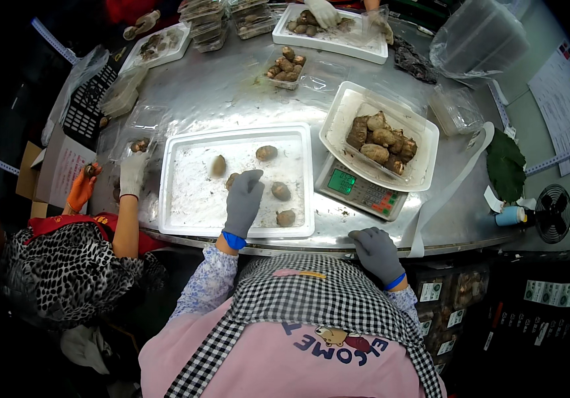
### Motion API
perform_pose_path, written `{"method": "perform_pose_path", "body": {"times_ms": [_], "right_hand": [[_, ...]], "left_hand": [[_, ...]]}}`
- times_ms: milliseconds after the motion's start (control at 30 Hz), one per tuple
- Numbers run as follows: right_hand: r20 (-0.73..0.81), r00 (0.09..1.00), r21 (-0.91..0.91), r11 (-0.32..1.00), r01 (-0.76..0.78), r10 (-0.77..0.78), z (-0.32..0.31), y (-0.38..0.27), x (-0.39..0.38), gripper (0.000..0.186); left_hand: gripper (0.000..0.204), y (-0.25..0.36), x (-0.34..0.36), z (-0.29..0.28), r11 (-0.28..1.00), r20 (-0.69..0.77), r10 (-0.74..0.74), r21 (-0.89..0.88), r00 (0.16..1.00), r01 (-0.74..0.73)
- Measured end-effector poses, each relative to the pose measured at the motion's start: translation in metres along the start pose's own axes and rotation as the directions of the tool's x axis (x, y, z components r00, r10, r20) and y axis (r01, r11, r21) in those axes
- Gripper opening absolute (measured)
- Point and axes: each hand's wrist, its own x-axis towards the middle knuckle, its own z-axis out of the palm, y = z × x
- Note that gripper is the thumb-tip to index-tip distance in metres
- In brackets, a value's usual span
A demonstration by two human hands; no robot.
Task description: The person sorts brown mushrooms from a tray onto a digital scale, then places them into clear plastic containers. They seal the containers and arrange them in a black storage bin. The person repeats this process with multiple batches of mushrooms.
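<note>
Fingers of the left hand (244,204), in a grey knitted glove with a blue band at the wrist, bend over a small brown tuber (231,181) near the centre of the frame; the hand partly hides this tuber, and I cannot tell whether they grip it. It lies in a white rectangular plastic tray (189,202), where four more rounded brown tubers (280,191) are spread apart, two above the hand and two to its right. Towards the lower right of centre, the right hand (376,251), gloved and banded alike, rests at the near edge of the shiny metal table (225,86), its fingers bent together; their undersides are hidden, so I cannot tell whether they close on anything. Right of centre, a grey digital scale (364,194) with a lit green display bears a tilted cream-white oblong tub (424,146) with a heap of larger, rough brown tubers (384,138) inside. At upper centre stands a clear plastic box of tubers (286,69). At left, a co-worker's orange-gloved hand (82,190) and white-gloved hand (132,174) show; another white-gloved hand (323,12) reaches into a white tray (338,48) at the top.
</note>
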Motion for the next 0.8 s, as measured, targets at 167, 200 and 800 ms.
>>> {"method": "perform_pose_path", "body": {"times_ms": [167,200,800], "right_hand": [[-0.303,0.953,-0.003,1.000,-0.031,0.028,-0.041,0.008,0.024,0.028],[-0.413,0.909,0.021,0.998,-0.056,0.059,-0.055,0.012,0.032,0.025],[-0.311,0.930,-0.342,0.936,0.081,-0.194,-0.129,0.033,0.168,0.026]], "left_hand": [[0.027,-0.009,0.004,-0.003,0.983,-0.067,-0.106,-0.158,0.992,0.094],[0.027,-0.010,0.005,-0.003,0.977,-0.058,-0.121,-0.182,0.991,0.109],[0.022,0.037,0.020,0.015,0.941,0.037,-0.213,-0.261,0.976,0.215]]}}
